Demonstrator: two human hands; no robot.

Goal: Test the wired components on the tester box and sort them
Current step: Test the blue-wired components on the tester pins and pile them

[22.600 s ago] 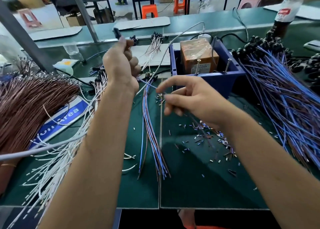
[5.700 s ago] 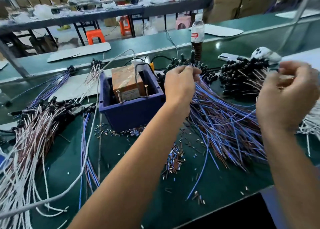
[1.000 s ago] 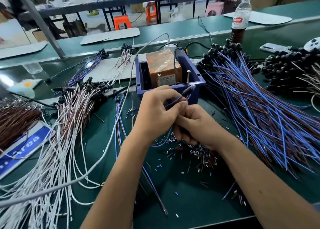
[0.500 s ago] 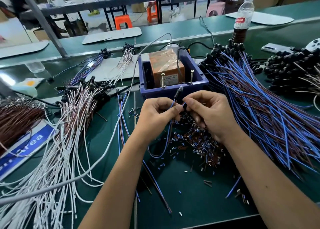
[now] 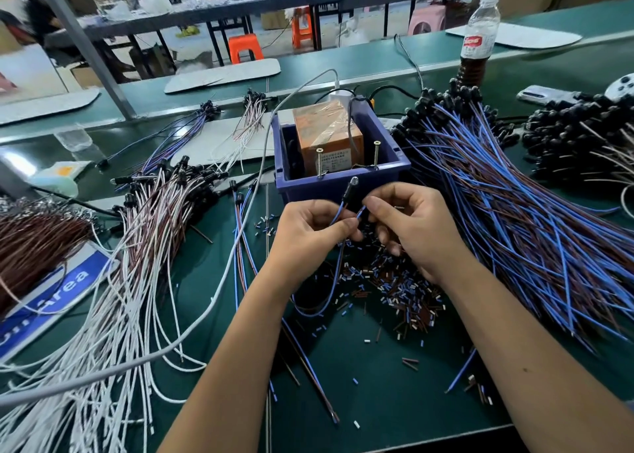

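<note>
Blue-and-brown leads run up from both hands to one wired component (image 5: 350, 188), whose dark head with a pale tip stands just above the fingers, in front of the tester box (image 5: 338, 150) on the green table (image 5: 377, 377). Left hand (image 5: 310, 233) pinches one lead, right hand (image 5: 408, 226) pinches the other — each between thumb and forefinger. Two upright screws (image 5: 319, 162) rise at the box's near rim, just beyond and above the hands, one towards each side; the leads probably must go up and forward, one to each screw. Untested blue-wired pieces (image 5: 535, 219) lie fanned to the right.
</note>
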